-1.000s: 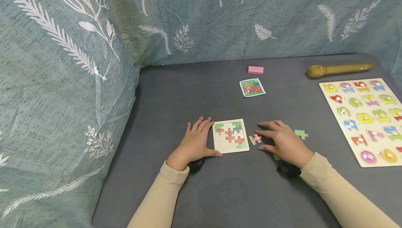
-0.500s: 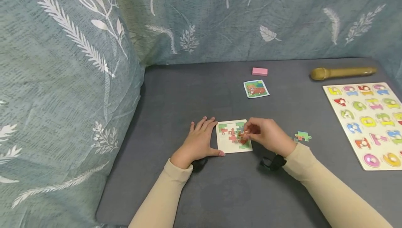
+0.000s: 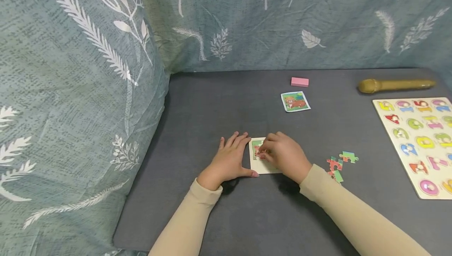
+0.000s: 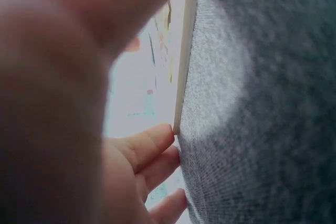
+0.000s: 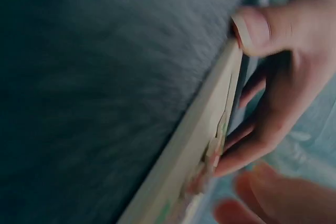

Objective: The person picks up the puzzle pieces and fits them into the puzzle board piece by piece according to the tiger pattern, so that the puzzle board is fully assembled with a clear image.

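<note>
A small square wooden puzzle board (image 3: 265, 168) lies on the dark table, with green and red picture pieces partly covered by my right hand. My left hand (image 3: 227, 162) is spread along its left side. The index fingertip (image 4: 167, 129) touches one corner in the left wrist view; the thumb (image 5: 260, 30) presses another in the right wrist view. Over the board, my right hand (image 3: 287, 157) pinches a reddish jigsaw piece (image 3: 265, 151), mostly hidden by fingers. To the right lie several loose jigsaw pieces (image 3: 334, 164), red and green.
Behind the board lies a picture card (image 3: 296, 101) of a brown animal, with a pink block (image 3: 299, 82) beyond it. A number puzzle board (image 3: 416, 146) is at the right, below a brown microphone-shaped object (image 3: 397, 86). Patterned cloth (image 3: 240, 20) borders the table's back and left.
My right hand has moved left from the loose pieces onto the board, carrying a jigsaw piece. My left hand stays at the board's left side. The head view has shifted slightly.
</note>
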`<state>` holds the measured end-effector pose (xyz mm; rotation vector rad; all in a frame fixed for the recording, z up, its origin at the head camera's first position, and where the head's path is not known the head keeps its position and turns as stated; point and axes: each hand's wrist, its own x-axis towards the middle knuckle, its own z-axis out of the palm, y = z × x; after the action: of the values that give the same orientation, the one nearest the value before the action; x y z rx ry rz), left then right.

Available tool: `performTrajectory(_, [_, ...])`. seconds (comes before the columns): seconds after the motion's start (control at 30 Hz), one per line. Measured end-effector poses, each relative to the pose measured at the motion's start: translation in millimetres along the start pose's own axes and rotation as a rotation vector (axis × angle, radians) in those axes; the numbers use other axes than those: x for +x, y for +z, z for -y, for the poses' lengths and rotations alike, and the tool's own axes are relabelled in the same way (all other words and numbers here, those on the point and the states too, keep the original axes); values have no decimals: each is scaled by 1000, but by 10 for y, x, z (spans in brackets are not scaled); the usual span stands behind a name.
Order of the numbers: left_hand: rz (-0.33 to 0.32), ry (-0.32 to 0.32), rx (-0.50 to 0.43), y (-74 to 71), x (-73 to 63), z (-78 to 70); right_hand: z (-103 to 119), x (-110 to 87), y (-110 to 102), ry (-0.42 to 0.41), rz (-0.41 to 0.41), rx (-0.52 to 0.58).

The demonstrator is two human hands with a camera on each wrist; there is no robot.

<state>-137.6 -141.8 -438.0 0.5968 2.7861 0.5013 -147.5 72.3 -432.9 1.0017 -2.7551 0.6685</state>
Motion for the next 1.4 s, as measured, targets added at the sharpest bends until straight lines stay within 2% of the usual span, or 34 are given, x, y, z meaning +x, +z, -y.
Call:
performTrajectory(0.1, [-3, 3, 9, 2, 4, -12, 7, -120, -17, -136, 12, -101])
performTrajectory(0.17, [-4, 3, 17, 3, 8, -16, 9, -167, -32, -186, 44, -163])
performTrajectory(0.3, [-5, 2, 21, 5, 13, -20, -3, -191, -59, -214, 103, -273])
performTrajectory(0.43, [-1, -2, 17, 8, 8, -24, -21, -185, -79, -235, 147, -327])
performTrajectory(0.53, [-3, -5, 13, 13, 5, -21, -42, -197, -90, -225, 158, -301])
performTrajectory(0.73, [3, 0, 15, 31, 13, -17, -145, -258, -116, -103, 63, -192])
performTrajectory(0.93, [9, -8, 18, 26, 14, -17, -248, -200, -89, -122, 15, -38])
performTrajectory(1.03, [19, -5, 15, 19, 7, -19, -264, -191, -80, -125, 15, 6])
performTrajectory(1.23, [11, -6, 21, 10, -1, -19, -256, -207, -73, -125, 24, 12])
performTrajectory(1.4, [6, -10, 17, 11, 7, -18, -203, -206, -91, -215, 41, -109])
